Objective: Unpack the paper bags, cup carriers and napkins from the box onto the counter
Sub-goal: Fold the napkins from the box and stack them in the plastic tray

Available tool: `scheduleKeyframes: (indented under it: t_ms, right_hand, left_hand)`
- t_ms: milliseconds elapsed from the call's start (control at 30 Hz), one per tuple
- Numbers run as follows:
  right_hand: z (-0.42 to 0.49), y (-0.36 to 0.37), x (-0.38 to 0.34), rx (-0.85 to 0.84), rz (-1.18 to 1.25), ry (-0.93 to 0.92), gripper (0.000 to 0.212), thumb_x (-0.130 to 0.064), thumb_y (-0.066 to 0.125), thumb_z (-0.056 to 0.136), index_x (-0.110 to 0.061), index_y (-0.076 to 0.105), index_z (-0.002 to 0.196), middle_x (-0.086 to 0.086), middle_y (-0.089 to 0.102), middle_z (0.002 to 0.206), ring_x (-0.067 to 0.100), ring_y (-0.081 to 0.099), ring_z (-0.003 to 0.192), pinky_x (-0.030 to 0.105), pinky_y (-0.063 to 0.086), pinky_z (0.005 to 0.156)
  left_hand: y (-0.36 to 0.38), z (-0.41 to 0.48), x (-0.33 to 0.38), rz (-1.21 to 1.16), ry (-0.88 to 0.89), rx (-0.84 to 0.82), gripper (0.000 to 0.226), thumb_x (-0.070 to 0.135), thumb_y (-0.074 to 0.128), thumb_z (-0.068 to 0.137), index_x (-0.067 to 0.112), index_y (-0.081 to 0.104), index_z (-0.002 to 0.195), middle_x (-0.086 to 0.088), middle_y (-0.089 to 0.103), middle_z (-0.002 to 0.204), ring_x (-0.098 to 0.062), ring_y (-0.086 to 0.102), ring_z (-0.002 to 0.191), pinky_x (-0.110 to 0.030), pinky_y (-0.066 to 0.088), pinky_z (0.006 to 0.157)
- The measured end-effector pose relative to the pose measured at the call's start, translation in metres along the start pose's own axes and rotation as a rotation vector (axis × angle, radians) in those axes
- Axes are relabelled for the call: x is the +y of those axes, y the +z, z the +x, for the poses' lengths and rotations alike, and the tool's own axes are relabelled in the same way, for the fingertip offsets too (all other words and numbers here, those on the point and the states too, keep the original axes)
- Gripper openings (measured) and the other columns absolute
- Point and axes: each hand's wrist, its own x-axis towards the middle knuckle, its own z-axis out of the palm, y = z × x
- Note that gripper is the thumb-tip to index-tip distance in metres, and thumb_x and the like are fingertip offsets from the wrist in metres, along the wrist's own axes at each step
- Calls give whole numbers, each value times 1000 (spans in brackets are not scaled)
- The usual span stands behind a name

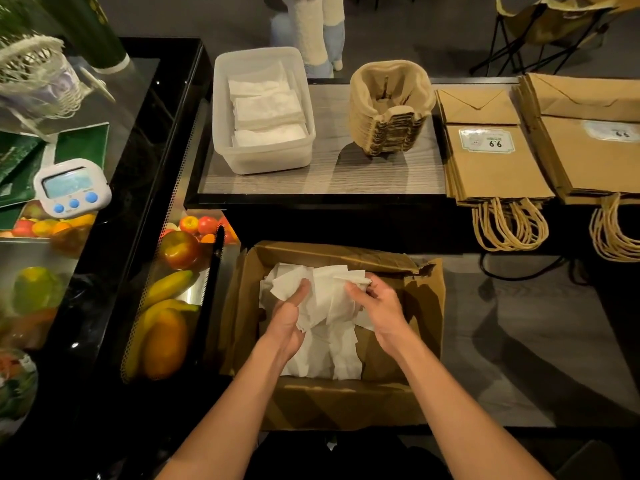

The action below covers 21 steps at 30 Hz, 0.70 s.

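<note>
Under both hands, in the head view, an open cardboard box (332,403) holds a loose heap of white napkins (325,355). The left hand (289,317) grips a bundle of them, thumb laid on top and fingers tucked beneath. The right hand (379,306) pinches the upper edge of the same bundle between thumb and curled fingers.

Beyond the hands runs the table (346,171), a raised grey surface. Ahead and to the right of the right hand lies a flat stack of brown paper bags (495,174) with twine handles hanging over the near edge. The top bag carries a pale label (486,140) printed "9.9"; the smaller print above the digits is too fine to read. A second stack of bags (595,161) lies just right of the first, and its sticker is too blurred to read.

Straight ahead of the right hand stands a nested pile of pulp cup carriers (391,109). Ahead of the left hand sits a clear plastic tub (263,161) with folded white napkins stacked inside.

Left of the left hand, bananas, apples and other fruit (166,327) lie inside a glass-fronted case. Farther left, a white digital timer (72,187) with blue buttons stands on top of it.
</note>
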Motion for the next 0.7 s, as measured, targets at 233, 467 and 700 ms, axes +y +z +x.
scheduleKeyframes:
  t_ms: [233,467,700]
  right_hand:
    - [6,-17,-10,-97,189,122,42,-18,69,88,-18,62,130,5,68,128,21,64,118,32,54,93]
    - [4,-20,-20,-126,305,233,43,-17,69,87,-19,61,129,4,74,115,22,72,102,35,59,73]
    - [4,-21,-19,-73,169,229,35,-18,69,93,-19,63,128,7,71,120,25,70,107,38,59,75]
  left_hand:
    - [-9,10,0,13,-23,8,84,57,87,72,21,58,142,-9,63,140,-34,57,132,-56,35,118]
    - [4,-3,18,-2,-110,-11,47,40,54,103,9,64,136,-18,66,135,-38,60,127,-57,39,116]
    - [7,-16,28,18,-190,-134,34,26,51,104,10,75,120,-21,66,133,-41,59,127,-56,38,116]
